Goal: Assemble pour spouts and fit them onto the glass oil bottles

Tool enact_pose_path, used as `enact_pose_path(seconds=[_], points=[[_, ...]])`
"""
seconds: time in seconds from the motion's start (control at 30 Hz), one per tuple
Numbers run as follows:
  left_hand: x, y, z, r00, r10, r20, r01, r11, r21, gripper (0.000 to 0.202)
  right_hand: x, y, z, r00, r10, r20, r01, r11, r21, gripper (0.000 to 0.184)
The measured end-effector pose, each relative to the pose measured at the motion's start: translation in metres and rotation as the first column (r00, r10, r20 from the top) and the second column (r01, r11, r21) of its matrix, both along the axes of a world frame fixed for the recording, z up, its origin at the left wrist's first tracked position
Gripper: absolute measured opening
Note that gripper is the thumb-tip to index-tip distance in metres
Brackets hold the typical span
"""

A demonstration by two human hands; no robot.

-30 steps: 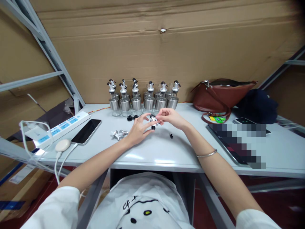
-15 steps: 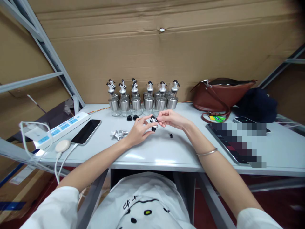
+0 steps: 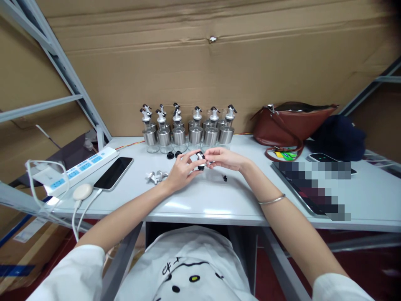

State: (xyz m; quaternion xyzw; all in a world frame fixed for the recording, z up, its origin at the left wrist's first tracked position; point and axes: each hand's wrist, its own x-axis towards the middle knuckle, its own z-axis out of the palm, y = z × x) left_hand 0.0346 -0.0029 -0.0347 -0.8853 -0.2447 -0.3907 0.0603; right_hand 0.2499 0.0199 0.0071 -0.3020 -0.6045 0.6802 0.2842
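Note:
My left hand [image 3: 183, 171] pinches a bottle pourer spout [image 3: 201, 156] between thumb and fingers. The spout has a silver body, a black flap on top and a black stopper below. Close against its right side, the fingers of my right hand [image 3: 224, 159] are pressed together; a small dark bit shows between them, too small to name. Left of my left hand lie several silver spout parts [image 3: 153, 177]. Two black stoppers [image 3: 170, 155] sit behind it, partly covered by my fingers. A tiny black piece [image 3: 224, 178] lies below my right hand.
Several glass and steel bottles [image 3: 196, 136] with spouts stand in rows at the back. On the left are a power strip [image 3: 81, 169], a phone [image 3: 113, 173] and a white round charger [image 3: 82, 192]. A brown bag [image 3: 291, 123], dark cap [image 3: 338, 138] and tablet [image 3: 300, 188] occupy the right.
The spout has turned more upright in my left hand. My right fingers have shifted slightly down, from the black flap to the spout's side.

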Motion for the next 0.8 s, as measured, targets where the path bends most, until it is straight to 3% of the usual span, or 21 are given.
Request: enact_pose_path(seconds=[0.27,0.53,0.8], points=[[0.0008,0.0051,-0.0019,0.996,-0.081,0.041,0.082,0.997,-0.014,0.027,-0.0015,-0.0017,0.0034,0.997,-0.044,-0.067,0.045,0.999,0.008,0.034],[0.0016,0.0041,-0.0026,0.984,-0.172,0.041,0.173,0.984,-0.034,0.029,0.0014,-0.0027,0.0043,0.998,0.038,-0.054,-0.042,0.996,-0.073,0.037],[0.0011,0.0016,-0.002,0.984,-0.175,0.029,0.176,0.984,-0.009,0.032,0.0036,-0.0036,0.0055,0.995,0.065,-0.077,-0.073,0.992,-0.099,0.034]])
